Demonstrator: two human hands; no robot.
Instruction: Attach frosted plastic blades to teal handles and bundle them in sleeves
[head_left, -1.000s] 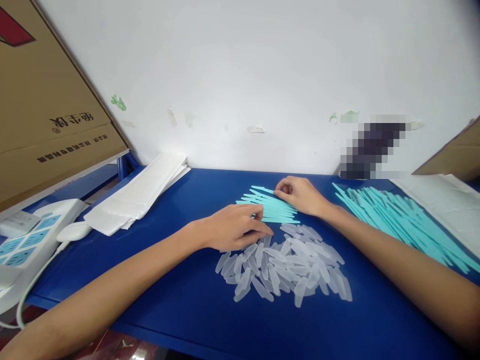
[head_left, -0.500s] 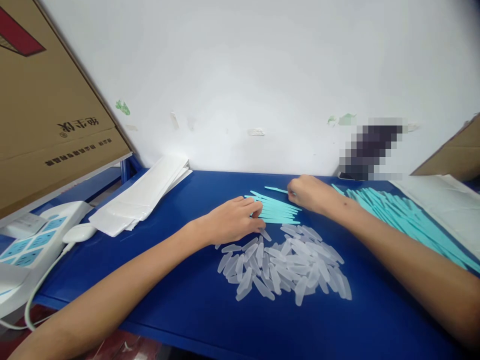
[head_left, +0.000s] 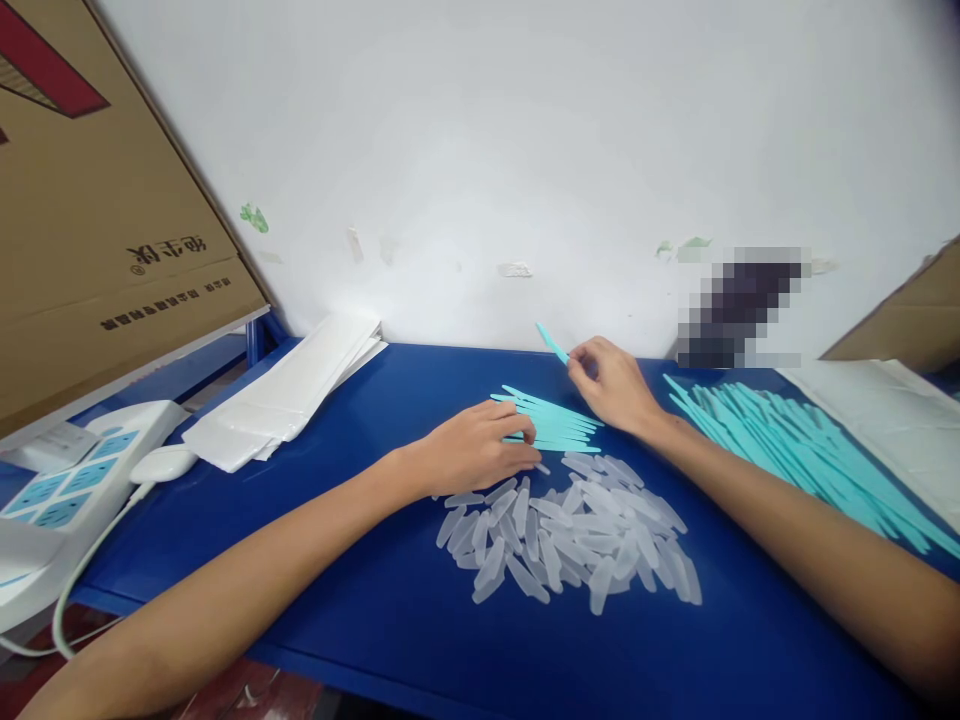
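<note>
Between the thumb and fingers of my right hand (head_left: 611, 385) is a slim turquoise eyebrow razor (head_left: 552, 343), its free end pointing up and left toward the wall. My left hand (head_left: 487, 445) pinches a small translucent blade cap (head_left: 541, 467), mostly hidden by the fingers. Partly beneath that hand lies a fanned row of turquoise razors (head_left: 562, 425), flat on the blue table (head_left: 360, 580). A loose heap of frosted blade caps (head_left: 577, 530) spreads just in front of them. More turquoise razors (head_left: 795, 450) are piled on the right, beyond my right forearm.
White flat sleeves (head_left: 285, 390) are stacked at the back left. A white power strip (head_left: 90, 480) with a cable and a large cardboard box (head_left: 127, 200) stand at the left. A pale sheet (head_left: 885, 410) lies far right; a blurred-out dark object (head_left: 739, 310) leans on the wall.
My right hand has raised the razor off the table, tilting its tip up toward the wall. The left hand has shifted slightly right, still with a cap in its fingers.
</note>
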